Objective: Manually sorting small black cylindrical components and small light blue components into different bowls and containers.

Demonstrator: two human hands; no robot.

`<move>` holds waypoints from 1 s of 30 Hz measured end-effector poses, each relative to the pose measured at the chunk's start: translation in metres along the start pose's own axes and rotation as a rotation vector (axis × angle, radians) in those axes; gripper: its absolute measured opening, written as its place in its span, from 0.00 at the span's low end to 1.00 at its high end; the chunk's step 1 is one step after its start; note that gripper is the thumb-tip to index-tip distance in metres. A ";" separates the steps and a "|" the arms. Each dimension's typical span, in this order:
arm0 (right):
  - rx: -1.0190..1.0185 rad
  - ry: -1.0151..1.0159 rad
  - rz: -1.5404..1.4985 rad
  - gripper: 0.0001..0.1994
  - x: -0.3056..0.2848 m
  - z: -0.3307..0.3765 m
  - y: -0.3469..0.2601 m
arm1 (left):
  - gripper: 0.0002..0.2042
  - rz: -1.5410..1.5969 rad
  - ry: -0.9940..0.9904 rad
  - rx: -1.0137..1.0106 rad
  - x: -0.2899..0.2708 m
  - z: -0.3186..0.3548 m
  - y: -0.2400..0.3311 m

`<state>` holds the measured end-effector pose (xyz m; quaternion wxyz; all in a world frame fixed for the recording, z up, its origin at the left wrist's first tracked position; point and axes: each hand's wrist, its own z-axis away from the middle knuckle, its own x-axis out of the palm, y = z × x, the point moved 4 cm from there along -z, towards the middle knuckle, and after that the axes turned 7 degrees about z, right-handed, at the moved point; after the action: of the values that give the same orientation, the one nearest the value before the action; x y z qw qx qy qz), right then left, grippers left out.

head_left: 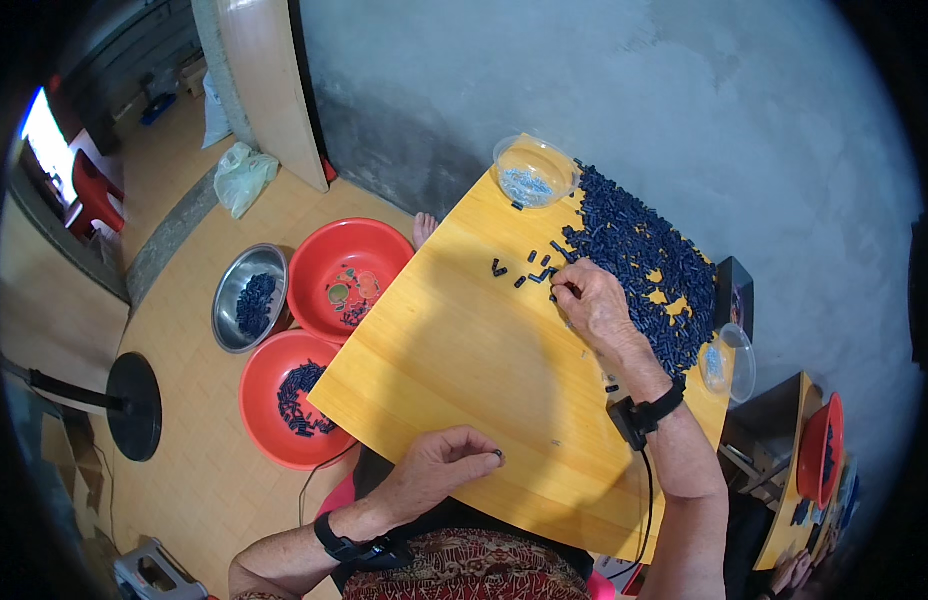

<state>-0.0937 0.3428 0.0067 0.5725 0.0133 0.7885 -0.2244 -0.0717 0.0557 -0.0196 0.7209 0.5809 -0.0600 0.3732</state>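
Observation:
A large heap of small black cylindrical pieces (624,225) covers the far right part of the yellow wooden table (454,330). Several loose black pieces (534,278) lie apart on its left side. Beside these, my right hand (596,305) is closed in a pinch, with a small dark piece showing at the fingertips. Over the near edge, my left hand (439,468) pinches a small black piece (498,454) between thumb and forefinger. A clear plastic bowl (504,160) holding tiny pale parts stands at the far corner. Another clear bowl (741,362) with pale parts sits at the right edge.
On the floor at left stand two red basins (302,250) and a steel bowl (222,300), all with black pieces. A black round base (134,405) is farther left. At lower right, another person's hand (790,573) is by a second table with a red basin (816,450).

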 end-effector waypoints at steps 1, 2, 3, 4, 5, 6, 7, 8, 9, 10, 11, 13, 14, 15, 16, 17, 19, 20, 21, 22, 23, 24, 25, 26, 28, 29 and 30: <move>-0.010 0.002 0.020 0.03 0.001 0.000 -0.001 | 0.10 -0.004 0.002 -0.005 0.000 0.000 0.000; -0.010 0.003 0.021 0.03 0.000 -0.001 -0.003 | 0.10 -0.004 0.002 -0.004 0.000 0.000 0.000; -0.029 -0.006 0.053 0.04 0.000 -0.002 -0.007 | 0.10 -0.005 0.005 -0.006 0.000 0.001 0.000; -0.047 -0.015 0.085 0.04 0.000 -0.004 -0.010 | 0.10 -0.006 0.008 -0.007 -0.001 0.002 0.000; -0.049 -0.016 0.084 0.04 0.001 -0.005 -0.011 | 0.10 -0.005 0.010 -0.007 -0.001 0.002 0.001; -0.075 -0.013 0.125 0.04 0.001 -0.006 -0.013 | 0.10 -0.010 0.009 -0.007 -0.001 0.002 0.001; -0.101 -0.010 0.167 0.04 0.001 -0.007 -0.014 | 0.11 -0.015 0.008 -0.006 -0.001 0.002 0.000; -0.102 -0.009 0.168 0.04 0.000 -0.007 -0.014 | 0.11 -0.015 0.007 -0.004 0.000 0.002 0.000; -0.148 -0.014 0.225 0.04 0.000 -0.007 -0.016 | 0.11 -0.017 0.007 -0.004 0.000 0.002 0.000; -0.195 -0.020 0.281 0.04 0.000 -0.007 -0.018 | 0.11 -0.019 0.007 -0.003 0.000 0.002 0.000; -0.197 -0.018 0.282 0.04 0.000 -0.008 -0.017 | 0.11 -0.020 0.007 -0.001 0.000 0.003 0.001; -0.213 0.013 0.304 0.04 -0.001 -0.007 -0.017 | 0.11 -0.049 0.003 0.009 0.000 0.002 0.001; -0.214 0.015 0.305 0.04 0.000 -0.007 -0.016 | 0.11 -0.050 0.002 0.010 0.001 0.002 0.002; -0.216 0.023 0.296 0.03 0.000 -0.007 -0.015 | 0.11 -0.055 0.001 0.014 0.001 0.002 0.002; -0.217 0.031 0.286 0.03 0.000 -0.007 -0.015 | 0.11 -0.060 -0.001 0.018 0.000 0.002 0.002; -0.218 0.032 0.285 0.03 0.001 -0.008 -0.015 | 0.11 -0.061 0.000 0.018 0.000 0.002 0.002; -0.165 0.031 0.263 0.01 0.000 -0.010 -0.014 | 0.11 -0.049 0.001 0.024 0.000 0.002 0.001; -0.165 0.031 0.263 0.01 0.000 -0.011 -0.014 | 0.11 -0.049 0.001 0.024 0.000 0.001 0.002; -0.147 0.026 0.256 0.01 0.000 -0.013 -0.013 | 0.11 -0.059 0.003 0.019 0.000 0.001 0.002; -0.129 0.022 0.249 0.02 0.000 -0.014 -0.012 | 0.11 -0.069 0.004 0.014 0.000 0.001 0.002; -0.129 0.021 0.249 0.02 0.000 -0.015 -0.011 | 0.11 -0.068 0.005 0.013 0.000 0.001 0.002; -0.117 0.024 0.232 0.03 0.000 -0.015 -0.009 | 0.11 -0.053 0.002 0.017 0.000 0.001 0.002; -0.106 0.027 0.214 0.03 -0.001 -0.016 -0.008 | 0.11 -0.038 -0.001 0.020 0.000 0.001 0.003; -0.106 0.026 0.215 0.03 -0.003 -0.016 -0.008 | 0.11 -0.038 -0.001 0.020 0.000 0.000 0.002; -0.075 -0.017 0.181 0.05 -0.005 -0.015 -0.009 | 0.11 -0.059 0.004 0.024 -0.001 0.000 0.001; -0.077 -0.017 0.181 0.05 -0.005 -0.014 -0.009 | 0.11 -0.058 0.006 0.025 -0.001 0.000 0.001; -0.093 0.021 0.158 0.05 -0.007 -0.012 -0.010 | 0.11 -0.047 0.004 0.029 -0.001 0.001 0.000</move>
<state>-0.1051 0.3399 0.0197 0.5801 0.0513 0.8005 -0.1415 -0.0721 0.0548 -0.0195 0.7212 0.5916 -0.0395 0.3581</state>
